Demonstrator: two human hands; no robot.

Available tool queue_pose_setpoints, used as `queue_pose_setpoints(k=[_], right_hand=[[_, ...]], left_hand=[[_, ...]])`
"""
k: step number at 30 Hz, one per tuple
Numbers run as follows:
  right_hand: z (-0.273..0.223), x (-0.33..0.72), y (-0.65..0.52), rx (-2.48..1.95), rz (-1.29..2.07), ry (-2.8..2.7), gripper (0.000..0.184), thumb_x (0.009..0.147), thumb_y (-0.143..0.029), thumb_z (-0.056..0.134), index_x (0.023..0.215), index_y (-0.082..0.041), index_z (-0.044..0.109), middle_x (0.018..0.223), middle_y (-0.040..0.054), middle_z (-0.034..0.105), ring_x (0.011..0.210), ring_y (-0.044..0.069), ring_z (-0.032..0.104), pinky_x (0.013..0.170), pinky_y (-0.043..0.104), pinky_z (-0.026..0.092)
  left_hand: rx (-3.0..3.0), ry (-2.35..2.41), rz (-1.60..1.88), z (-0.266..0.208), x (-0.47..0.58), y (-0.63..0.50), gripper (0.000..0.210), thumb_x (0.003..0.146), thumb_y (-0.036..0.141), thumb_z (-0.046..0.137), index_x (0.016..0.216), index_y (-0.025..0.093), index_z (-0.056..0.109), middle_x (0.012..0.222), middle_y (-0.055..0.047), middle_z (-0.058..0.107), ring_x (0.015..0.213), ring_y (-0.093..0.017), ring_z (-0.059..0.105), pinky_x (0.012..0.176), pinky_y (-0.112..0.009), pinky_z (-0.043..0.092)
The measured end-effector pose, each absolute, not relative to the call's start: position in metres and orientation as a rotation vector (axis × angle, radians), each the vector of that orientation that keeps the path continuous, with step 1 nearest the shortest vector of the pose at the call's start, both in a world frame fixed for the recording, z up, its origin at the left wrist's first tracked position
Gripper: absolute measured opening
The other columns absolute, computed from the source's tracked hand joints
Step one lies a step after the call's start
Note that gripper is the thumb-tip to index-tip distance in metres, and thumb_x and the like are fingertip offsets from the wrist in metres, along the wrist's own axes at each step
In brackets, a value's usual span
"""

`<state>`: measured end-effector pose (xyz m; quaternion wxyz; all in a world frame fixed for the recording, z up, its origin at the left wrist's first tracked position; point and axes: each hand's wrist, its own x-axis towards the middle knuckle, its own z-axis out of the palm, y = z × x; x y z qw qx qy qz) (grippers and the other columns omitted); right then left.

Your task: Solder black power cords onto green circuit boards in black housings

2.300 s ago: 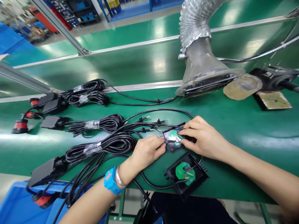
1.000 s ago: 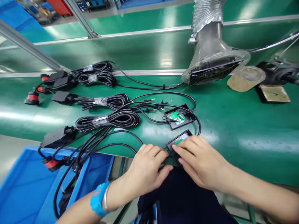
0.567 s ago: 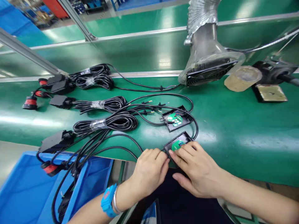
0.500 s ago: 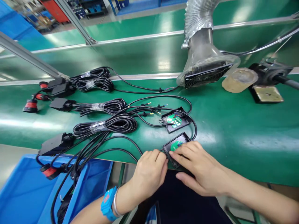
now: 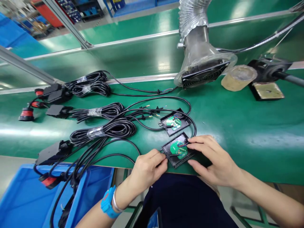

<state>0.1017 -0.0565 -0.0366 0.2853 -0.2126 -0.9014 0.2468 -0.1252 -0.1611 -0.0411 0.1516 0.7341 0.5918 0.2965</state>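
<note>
A shallow black plastic housing (image 5: 175,164) lies by the bench's front edge, with a round green circuit board (image 5: 177,148) and thin coloured wires inside. My left hand (image 5: 149,167) is closed in a pinch at the housing's left end, around the black cable entering there; its fingers hide most of that spot. At the right end, my right hand (image 5: 211,158) holds the housing between thumb and fingertips, fingers slightly apart. Just behind lies a second open housing (image 5: 169,131) with its own green board (image 5: 173,122) and cables at both ends.
Tied coils of black cable (image 5: 116,128) and red-black plugs (image 5: 26,114) lie on the left. A blue bin (image 5: 99,186) stands below the front edge. Behind are a fume extractor (image 5: 204,74), a yellowish cup (image 5: 238,77) and a stand with a sponge (image 5: 268,91).
My right hand has moved off the board to the housing's right end, uncovering the board and wires. My left hand stays at the left end. The camera view has shifted slightly.
</note>
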Motion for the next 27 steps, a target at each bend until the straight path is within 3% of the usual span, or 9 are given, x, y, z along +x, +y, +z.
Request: queue_pose_setpoints(k=[5,8,11,15,21,24,27], right_hand=[[-0.034,0.109,-0.043,-0.585,0.694,-2.447,0.038,0.08,-0.017,0.058,0.117,-0.013,0.05,0.114,0.0133,0.054,0.104,0.023,0.052,0.088,0.041,0.046],[-0.035,0.111,-0.039,-0.574,0.75,-2.464,0.04,0.081,-0.016,0.058,0.12,-0.013,0.047,0.112,0.0127,0.054,0.105,0.021,0.052,0.09,0.037,0.048],[-0.037,0.112,-0.04,-0.612,0.824,-2.458,0.038,0.084,-0.017,0.058,0.12,-0.014,0.046,0.108,0.0103,0.055,0.097,0.016,0.056,0.083,0.028,0.051],[-0.039,0.114,-0.038,-0.659,0.865,-2.428,0.037,0.086,-0.021,0.061,0.119,-0.016,0.046,0.099,0.0068,0.056,0.082,0.011,0.058,0.076,0.023,0.053],[-0.044,0.116,-0.025,-0.592,0.632,-2.593,0.046,0.086,-0.037,0.061,0.125,-0.014,0.05,0.126,0.0161,0.046,0.093,0.018,0.056,0.08,0.033,0.055],[-0.046,0.117,-0.02,-0.471,0.485,-2.678,0.046,0.088,-0.037,0.058,0.124,-0.01,0.052,0.119,0.0166,0.053,0.1,0.023,0.055,0.083,0.039,0.054],[-0.046,0.118,-0.017,-0.442,0.458,-2.737,0.047,0.087,-0.041,0.058,0.122,-0.01,0.055,0.111,0.0148,0.059,0.094,0.024,0.054,0.078,0.041,0.053]], left_hand=[[2.072,1.759,0.742,-0.026,-0.126,-0.161,0.011,0.083,0.016,0.056,0.093,0.015,0.061,0.085,-0.005,0.06,0.075,-0.014,0.058,0.067,-0.025,0.049],[2.148,1.792,0.72,-0.013,-0.114,-0.159,0.028,0.078,0.019,0.058,0.104,0.011,0.057,0.106,-0.013,0.058,0.098,-0.024,0.054,0.086,-0.037,0.047],[2.315,1.659,0.598,-0.01,-0.098,-0.151,0.048,0.082,0.03,0.058,0.124,0.008,0.049,0.122,-0.015,0.054,0.109,-0.028,0.049,0.092,-0.042,0.043],[2.388,1.651,0.302,-0.018,-0.084,-0.139,0.061,0.088,0.043,0.053,0.137,0.008,0.04,0.125,-0.014,0.054,0.102,-0.028,0.051,0.084,-0.043,0.045],[2.45,1.735,0.239,-0.03,-0.081,-0.139,0.057,0.092,0.035,0.047,0.142,0.011,0.035,0.124,-0.01,0.056,0.097,-0.025,0.051,0.079,-0.039,0.041],[2.463,1.756,0.276,-0.031,-0.08,-0.139,0.055,0.091,0.032,0.046,0.141,0.011,0.037,0.123,-0.01,0.057,0.098,-0.024,0.051,0.079,-0.038,0.039],[2.478,1.752,0.288,-0.03,-0.079,-0.137,0.053,0.091,0.031,0.045,0.139,0.01,0.04,0.122,-0.009,0.058,0.097,-0.024,0.051,0.079,-0.038,0.039]])
